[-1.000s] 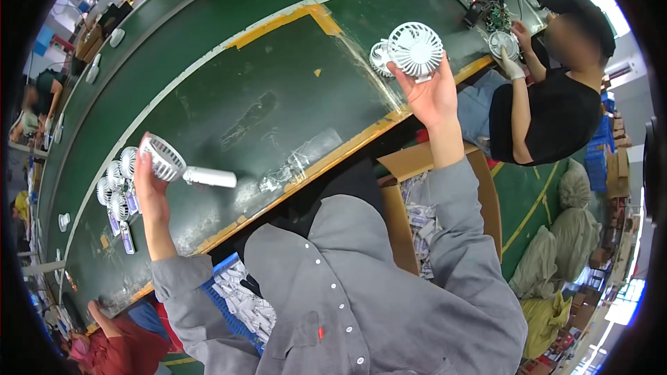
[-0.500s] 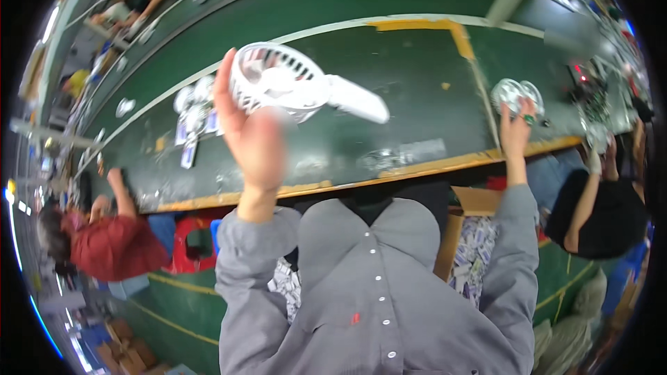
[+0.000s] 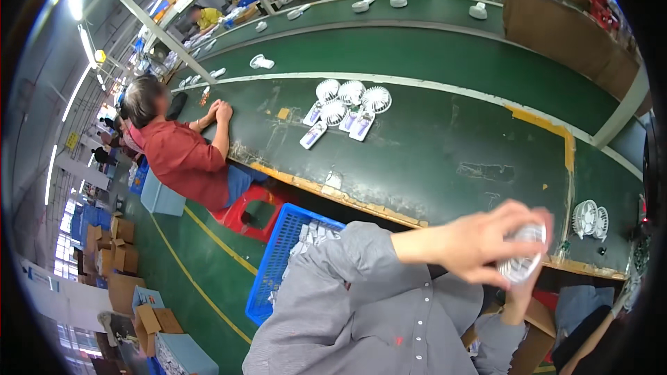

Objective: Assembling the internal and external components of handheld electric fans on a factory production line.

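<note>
At the lower right, over the table's front edge, both my hands are closed round a white fan head (image 3: pixel 522 257) with a slatted grille. My left hand (image 3: pixel 472 244) reaches across from the left, its fingers over the top and side of the grille. Below and behind it, my right hand (image 3: pixel 517 298) supports the fan from the other side, partly hidden. Motion smears the fingertips, and no handle shows. Beside my hands, two round white fan grilles (image 3: pixel 589 220) lie on the table. Several white handheld fans (image 3: pixel 351 107) lie grouped farther off, toward the middle.
A green worktable (image 3: pixel 431 146) with a worn edge spans the view. Behind it, a conveyor carries white fan parts (image 3: pixel 261 62). A person in red (image 3: pixel 184 153) sits at the left on a red stool (image 3: pixel 253 212). A blue basket (image 3: pixel 278 250) of white pieces stands by my left side.
The view has swung left. My left hand has brought the white fan down and rightward from above the table. My right hand has left the grilles on the table and joined it.
</note>
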